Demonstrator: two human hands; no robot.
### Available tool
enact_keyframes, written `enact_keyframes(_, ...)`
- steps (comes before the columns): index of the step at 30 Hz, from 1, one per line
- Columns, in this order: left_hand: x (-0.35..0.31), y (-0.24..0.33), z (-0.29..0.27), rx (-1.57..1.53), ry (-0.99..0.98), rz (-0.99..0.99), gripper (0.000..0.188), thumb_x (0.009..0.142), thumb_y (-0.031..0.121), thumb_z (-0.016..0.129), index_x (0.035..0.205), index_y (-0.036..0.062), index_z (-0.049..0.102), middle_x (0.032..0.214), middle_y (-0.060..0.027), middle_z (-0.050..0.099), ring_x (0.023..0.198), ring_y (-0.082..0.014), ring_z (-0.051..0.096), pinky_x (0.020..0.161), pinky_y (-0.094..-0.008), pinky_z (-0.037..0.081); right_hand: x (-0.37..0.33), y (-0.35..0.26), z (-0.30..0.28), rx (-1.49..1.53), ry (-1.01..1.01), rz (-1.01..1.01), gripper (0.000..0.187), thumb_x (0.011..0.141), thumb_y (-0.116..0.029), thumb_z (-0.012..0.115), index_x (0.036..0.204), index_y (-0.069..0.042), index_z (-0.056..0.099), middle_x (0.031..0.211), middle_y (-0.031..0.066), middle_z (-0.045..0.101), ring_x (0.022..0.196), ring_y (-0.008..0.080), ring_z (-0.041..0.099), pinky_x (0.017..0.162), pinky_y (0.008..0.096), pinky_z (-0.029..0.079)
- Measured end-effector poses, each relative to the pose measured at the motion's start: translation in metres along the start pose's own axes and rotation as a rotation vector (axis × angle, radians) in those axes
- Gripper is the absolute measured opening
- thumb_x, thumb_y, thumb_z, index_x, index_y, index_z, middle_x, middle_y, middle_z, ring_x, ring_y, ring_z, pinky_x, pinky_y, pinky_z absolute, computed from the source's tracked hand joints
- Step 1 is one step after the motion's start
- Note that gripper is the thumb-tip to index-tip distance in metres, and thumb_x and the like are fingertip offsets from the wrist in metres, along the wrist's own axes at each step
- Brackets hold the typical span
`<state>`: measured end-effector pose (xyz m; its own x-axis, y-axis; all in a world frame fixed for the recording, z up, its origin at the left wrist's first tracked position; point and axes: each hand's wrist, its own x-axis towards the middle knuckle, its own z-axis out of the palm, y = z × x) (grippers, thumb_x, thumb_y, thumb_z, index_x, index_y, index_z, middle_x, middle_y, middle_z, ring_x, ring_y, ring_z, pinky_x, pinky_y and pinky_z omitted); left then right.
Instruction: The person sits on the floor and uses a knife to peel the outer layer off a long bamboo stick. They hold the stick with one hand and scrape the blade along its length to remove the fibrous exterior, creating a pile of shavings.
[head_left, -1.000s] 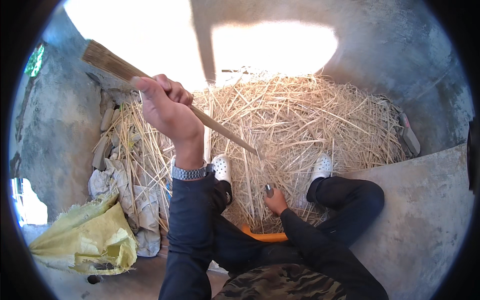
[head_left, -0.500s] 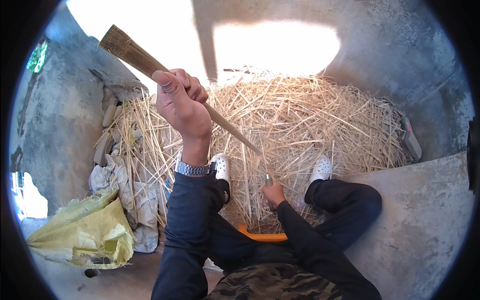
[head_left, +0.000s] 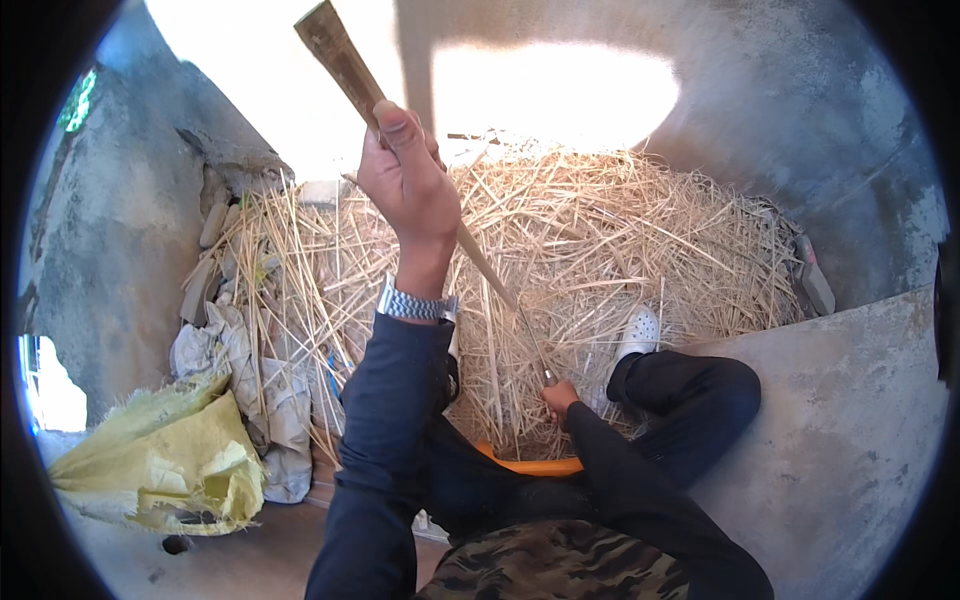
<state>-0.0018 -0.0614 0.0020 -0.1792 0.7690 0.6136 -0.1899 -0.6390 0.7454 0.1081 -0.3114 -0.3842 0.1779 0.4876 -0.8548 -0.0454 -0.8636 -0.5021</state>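
Clasping a long wooden stick (head_left: 345, 60) in the closed left hand (head_left: 408, 185), thumb pressed along it; slanting from broad raised end to low tip above the middle of the floor. Gripping a thin-bladed tool (head_left: 549, 378) in the curled fingers of the right hand (head_left: 561, 397); reaching up to the stick's low tip, too fine to tell whether touching. Judging by the narrower low part, perhaps partly worked, with the broad end left thick; hard to be sure in this perspective. Littered with dry stalks (head_left: 640, 230) to the floor's far edge. Bordered near its left corner by a torn yellow sack (head_left: 150, 450). Hemmed in by a white shoe (head_left: 637, 332); partly screened by the left forearm (head_left: 385, 430).
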Motion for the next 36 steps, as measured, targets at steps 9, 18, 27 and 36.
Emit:
enact_keyframes(9,0.002,0.003,-0.011,-0.073,0.03,-0.034,0.049,0.094,0.054,0.04,0.066,0.0138,0.036,0.053,0.0073,0.029,0.044,-0.0012,0.026,0.039,-0.0181,0.02,-0.095,-0.098,-0.005,0.157,-0.051,-0.426,0.011,0.083,-0.011,0.057,0.075,-0.005,0.051,0.051,0.0015,0.047,0.045,0.0158,0.05,0.049,0.0336,0.044)
enact_keyframes(18,-0.005,0.008,-0.003,-0.097,0.012,-0.036,0.051,0.094,0.055,0.039,0.064,0.0134,0.036,0.053,0.0068,0.031,0.045,-0.0008,0.028,0.04,-0.017,0.021,-0.002,0.024,0.004,-0.03,0.171,-0.112,0.014,0.08,-0.012,0.055,0.077,0.001,0.054,0.055,0.0068,0.051,0.043,0.0191,0.049,0.042,0.0335,0.04)
enact_keyframes(27,0.011,0.009,-0.042,-0.126,0.057,-0.191,0.059,0.092,0.065,0.024,0.081,0.0103,0.043,0.063,0.0041,0.038,0.052,-0.0063,0.035,0.045,-0.0221,0.03,-0.045,-0.044,-0.005,-0.018,0.143,-0.26,0.021,0.074,-0.015,0.063,0.079,0.004,0.056,0.057,0.0114,0.052,0.046,0.0243,0.053,0.046,0.0386,0.044)
enact_keyframes(36,-0.005,-0.015,-0.051,-0.073,0.174,-0.361,0.062,0.086,0.073,0.03,0.062,0.0149,0.032,0.057,0.0047,0.03,0.048,-0.0047,0.03,0.041,-0.0187,0.025,-0.07,-0.056,0.024,0.116,0.111,-0.385,0.019,0.076,-0.015,0.061,0.075,0.002,0.053,0.059,0.0132,0.053,0.059,0.0253,0.058,0.058,0.0378,0.045)
